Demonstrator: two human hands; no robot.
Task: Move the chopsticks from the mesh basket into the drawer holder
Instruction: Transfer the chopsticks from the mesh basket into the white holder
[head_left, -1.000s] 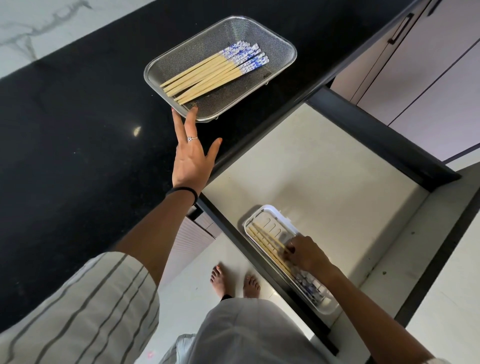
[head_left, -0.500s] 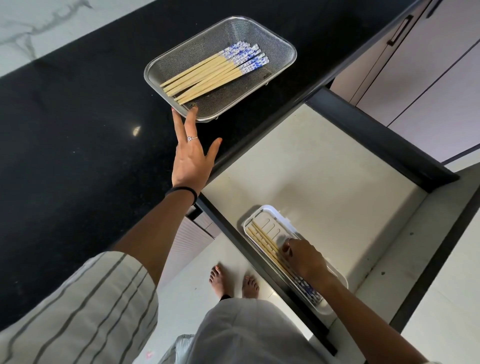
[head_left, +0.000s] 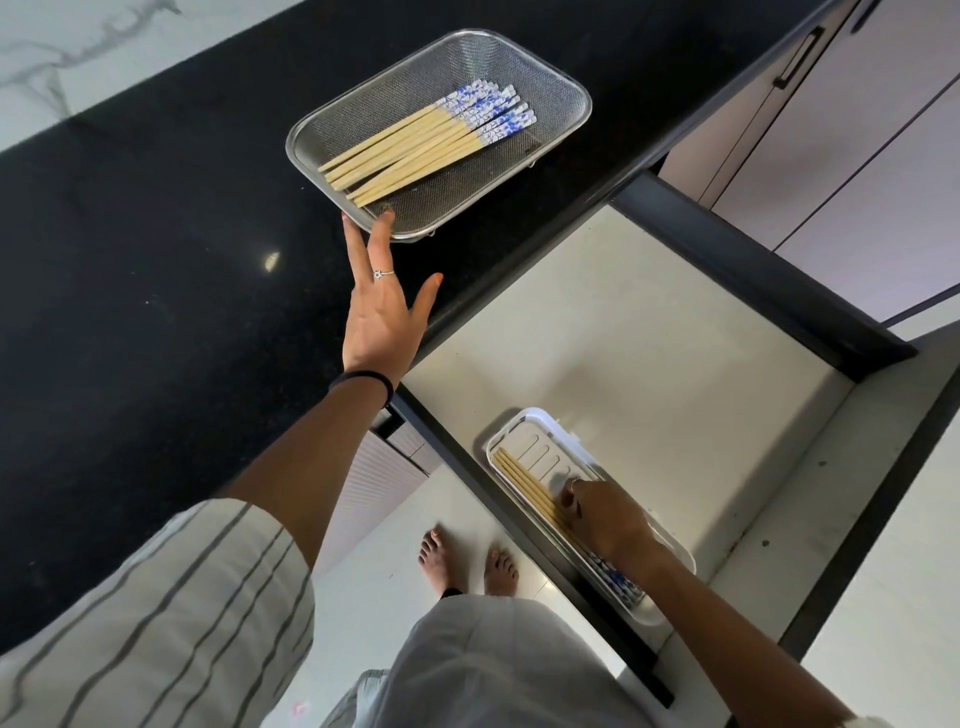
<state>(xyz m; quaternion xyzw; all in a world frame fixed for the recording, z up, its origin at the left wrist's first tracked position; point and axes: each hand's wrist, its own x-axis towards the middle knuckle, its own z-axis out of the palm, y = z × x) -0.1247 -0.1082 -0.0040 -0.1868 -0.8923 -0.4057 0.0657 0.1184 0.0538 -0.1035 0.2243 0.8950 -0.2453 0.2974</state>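
Black stone desk (head_left: 156, 312) is reached across by the left hand (head_left: 382, 306), fingers straight and holding nothing, tips touching the near rim of the mesh basket (head_left: 561, 88). The chopsticks (head_left: 415, 148) lie just beyond, pointed ends toward it. Lower right, the right hand (head_left: 605, 517) is curled onto chopsticks laid in the drawer holder (head_left: 524, 431), grip unclear.

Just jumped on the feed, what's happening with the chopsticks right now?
A person is moving chopsticks from the mesh basket on the black counter into a white holder in the open drawer. The right hand is down in the holder, setting a few chopsticks along its near side. The left hand is stretched out flat, its fingers reaching the basket's near rim. A bundle of chopsticks lies in the basket.
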